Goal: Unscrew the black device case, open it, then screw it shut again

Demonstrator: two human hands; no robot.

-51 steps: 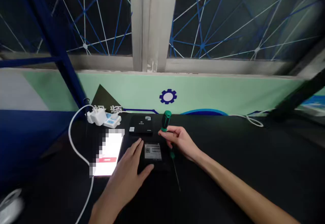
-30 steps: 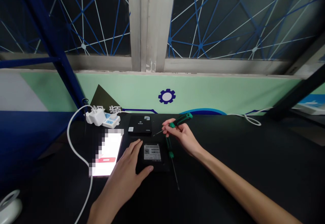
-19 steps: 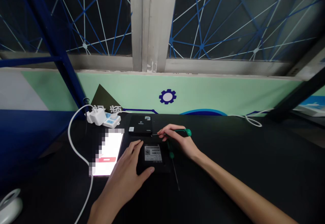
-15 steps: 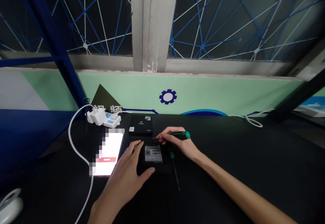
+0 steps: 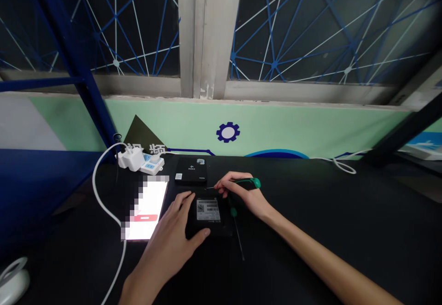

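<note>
In the head view, your right grip (image 5: 244, 191) is clamped on a screwdriver (image 5: 255, 183), its tip too faint to tell whether it touches the box (image 5: 208, 210) on the counter (image 5: 311, 194). Your left grip (image 5: 175, 221), thumb and fingers apart, hides the box's left side. Your right grip partly covers the second screwdriver (image 5: 234, 212) beside it.

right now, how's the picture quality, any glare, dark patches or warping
Head view: the lit screen is blown out to white, with blocky pixelation at its edges; head view: the black device nearly merges with the dark tabletop, though its pale label stands out; head view: the blue post leans steeply, possibly wide-angle distortion.
</note>
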